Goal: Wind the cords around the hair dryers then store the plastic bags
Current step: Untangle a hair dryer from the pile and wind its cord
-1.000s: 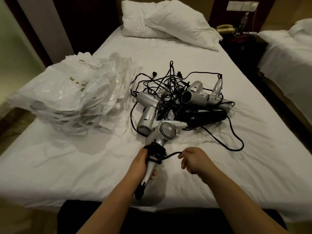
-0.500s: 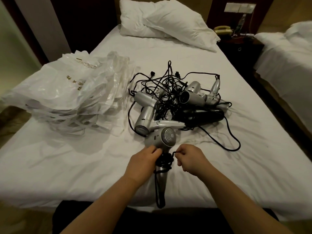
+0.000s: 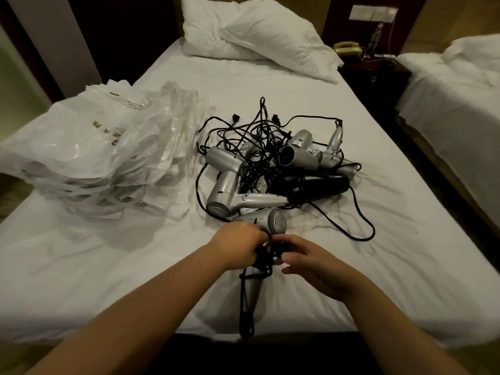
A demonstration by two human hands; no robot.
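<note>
— Where is the silver hair dryer [image 3: 266,223]?

— Near the foot of the bed [image 3: 351,266], its black cord [image 3: 263,259] looped round the handle. The left hand [image 3: 239,244] grips the handle; the right hand [image 3: 305,262], closer in than half a second ago, pinches the cord.

— And around it?

— Tangled hair dryers [image 3: 273,171] just behind, plastic bags [image 3: 102,155] piled left, pillows [image 3: 254,36] at the head, a second bed [image 3: 454,87] right.

Illegible gold print on the top plastic bag [image 3: 89,136].
</note>
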